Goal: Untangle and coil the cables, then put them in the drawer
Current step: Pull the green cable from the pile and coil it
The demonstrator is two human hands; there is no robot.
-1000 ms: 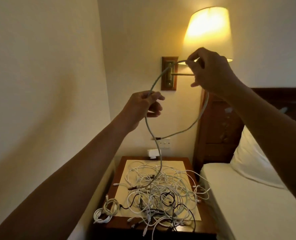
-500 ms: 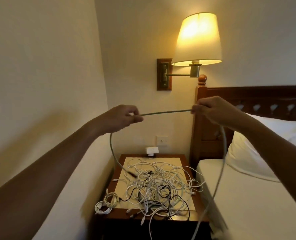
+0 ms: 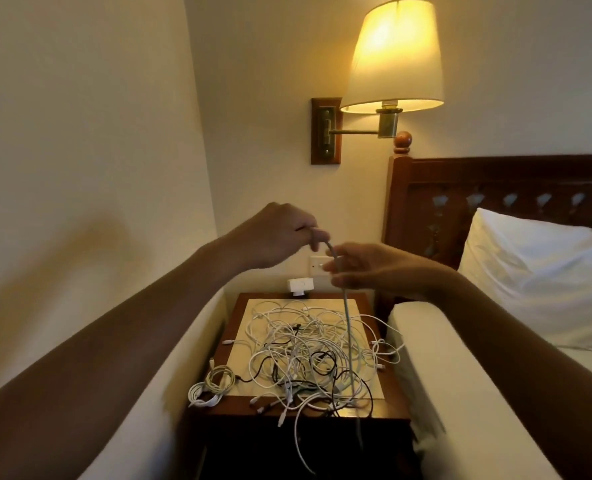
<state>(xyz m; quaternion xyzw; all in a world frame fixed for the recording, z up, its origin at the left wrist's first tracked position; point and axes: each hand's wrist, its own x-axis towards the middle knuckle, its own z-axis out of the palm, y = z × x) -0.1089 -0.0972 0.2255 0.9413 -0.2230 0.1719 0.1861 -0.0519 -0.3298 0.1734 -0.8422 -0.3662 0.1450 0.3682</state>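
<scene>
Your left hand (image 3: pixel 277 237) and right hand (image 3: pixel 377 268) both pinch the grey cable (image 3: pixel 347 313), close together above the counter's (image 3: pixel 232 317) tangled cables (image 3: pixel 305 348); coiled cable (image 3: pixel 214 382) at front-left corner.

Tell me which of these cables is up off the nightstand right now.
The grey cable, pinched between the left hand and right hand and hanging straight down; the white and black cables lie tangled on the nightstand.

One left hand (image 3: pixel 277 237), one right hand (image 3: pixel 381 268), one gray cable (image 3: pixel 346 323), one tangled pile (image 3: pixel 305 344), one coil (image 3: pixel 214 384), one lamp (image 3: pixel 396 53), one pillow (image 3: pixel 537 271).
</scene>
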